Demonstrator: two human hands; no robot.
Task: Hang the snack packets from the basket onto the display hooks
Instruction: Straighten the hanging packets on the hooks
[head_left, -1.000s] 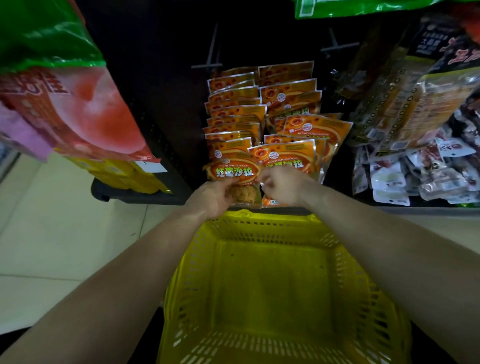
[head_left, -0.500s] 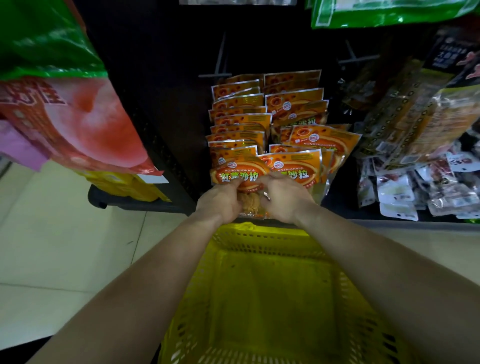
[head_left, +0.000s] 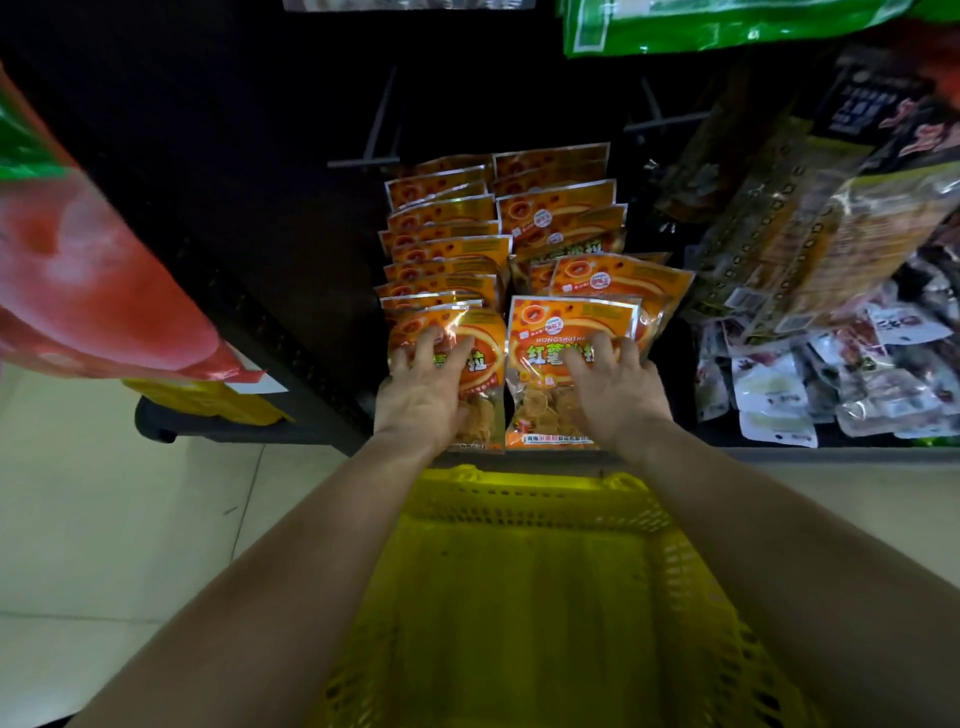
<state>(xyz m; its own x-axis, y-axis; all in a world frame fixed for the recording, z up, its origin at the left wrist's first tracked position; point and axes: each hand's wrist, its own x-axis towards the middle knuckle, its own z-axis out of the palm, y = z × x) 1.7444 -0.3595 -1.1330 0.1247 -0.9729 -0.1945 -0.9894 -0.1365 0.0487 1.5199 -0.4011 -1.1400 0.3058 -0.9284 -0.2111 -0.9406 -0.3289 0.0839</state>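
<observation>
At the far left hangs a big red and green bag, well apart from the work. Next comes the left row of orange packets, one behind the other on a hook I cannot see. The left hand lies flat on the front left packet, fingers spread, pinching nothing. Just beside it, the front right packet hangs at the head of the right row, and the right hand presses on it in the same manner, fingers spread over the printed face.

The relation I watch is this: each packet hangs with its long axis running from its top edge, farther from me, down to its clear bottom near the wrists. Each hand covers the lower half of its own packet, so the hanging hole lies ahead of the fingertips. Each hand is nearer to its own row and need not cross over.

Below the wrists is the yellow basket; in the part I see, no packet lies inside. I judge the hanging is near its end and the hands only square the rows. Two bare hooks stand above. At the right, other snack bags hang close to the right row.
</observation>
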